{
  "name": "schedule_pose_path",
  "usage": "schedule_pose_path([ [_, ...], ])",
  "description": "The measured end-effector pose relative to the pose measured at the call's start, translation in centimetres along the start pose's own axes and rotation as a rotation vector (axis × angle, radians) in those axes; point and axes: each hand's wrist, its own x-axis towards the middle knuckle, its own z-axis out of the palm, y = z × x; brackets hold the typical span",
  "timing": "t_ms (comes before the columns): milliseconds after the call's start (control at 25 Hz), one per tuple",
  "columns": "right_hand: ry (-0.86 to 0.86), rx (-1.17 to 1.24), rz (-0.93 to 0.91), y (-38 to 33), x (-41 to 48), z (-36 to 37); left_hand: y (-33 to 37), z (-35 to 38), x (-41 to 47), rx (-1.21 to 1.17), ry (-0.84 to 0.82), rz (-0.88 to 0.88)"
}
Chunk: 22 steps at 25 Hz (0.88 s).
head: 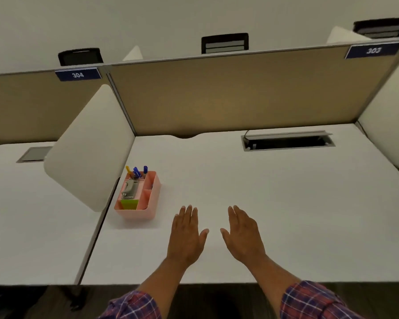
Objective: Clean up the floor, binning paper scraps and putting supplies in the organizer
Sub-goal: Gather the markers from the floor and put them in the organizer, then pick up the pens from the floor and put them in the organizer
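A pink organizer (pixel 148 209) stands on the white desk (pixel 286 215), close to the rounded side divider. It holds a grey stapler (pixel 130 189), blue and yellow pens (pixel 136 172) upright at its far end, and a green sticky-note pad (pixel 129 203) at the near end. My left hand (pixel 187 234) and my right hand (pixel 243 233) lie flat over the desk side by side, palms down, fingers extended, holding nothing. The left hand is to the right of the organizer and apart from it. No paper scraps or bin are in view.
A tan partition (pixel 228 95) closes the desk's back. An open cable tray (pixel 286 142) is set in the desk at the rear right. A white rounded divider (pixel 88 148) separates a neighbouring desk on the left. Dark floor (pixel 205 298) shows below the desk's front edge.
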Motion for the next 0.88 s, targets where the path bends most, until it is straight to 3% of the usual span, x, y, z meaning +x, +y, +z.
schedule_pose_path([
  [560,0.084,-0.018,0.364,4.1,-34.3,0.2,9.8,5.3,-24.0,0.042,-0.072,0.43],
  [880,0.048,0.014,0.542,13.8,-52.7,3.6,17.2,11.8,-35.0,0.067,-0.186,0.501],
])
